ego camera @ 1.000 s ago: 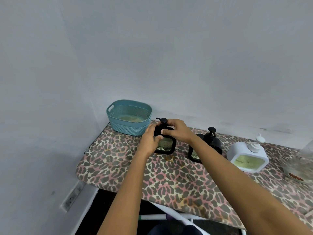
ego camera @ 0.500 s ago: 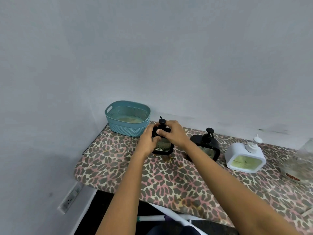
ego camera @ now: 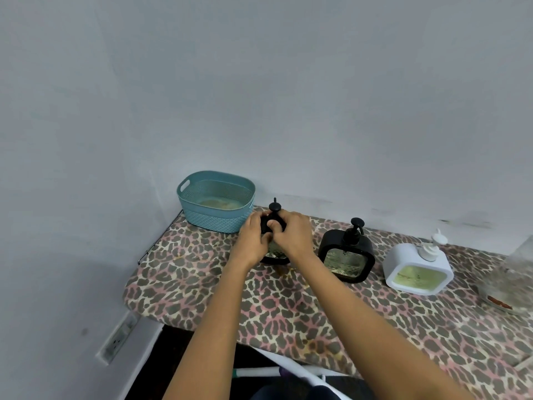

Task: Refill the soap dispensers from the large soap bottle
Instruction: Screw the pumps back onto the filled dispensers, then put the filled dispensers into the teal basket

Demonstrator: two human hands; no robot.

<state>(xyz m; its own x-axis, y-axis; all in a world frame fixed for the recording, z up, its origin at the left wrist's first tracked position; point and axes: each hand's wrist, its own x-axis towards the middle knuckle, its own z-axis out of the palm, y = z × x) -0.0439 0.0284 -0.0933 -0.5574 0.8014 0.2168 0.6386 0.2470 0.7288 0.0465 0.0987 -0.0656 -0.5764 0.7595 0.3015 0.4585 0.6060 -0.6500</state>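
While the dispenser (ego camera: 275,254) sits mid-frame, the left hand (ego camera: 253,241) and right hand (ego camera: 294,233) both grip its top.

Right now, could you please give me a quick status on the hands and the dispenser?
Left hand, right hand: both gripping left black dispenser near its top. Dispenser upright, pump in place. Second black dispenser close right, not touching.

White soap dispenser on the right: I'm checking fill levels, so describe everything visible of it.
The white plastic soap dispenser, a rounded-square block, stands on the leopard-print cover, rightmost of three and apart from the black-framed dispenser beside it. A white pump sits fitted on top. Its front window shows pale yellow-green liquid. Only the cover touches it.
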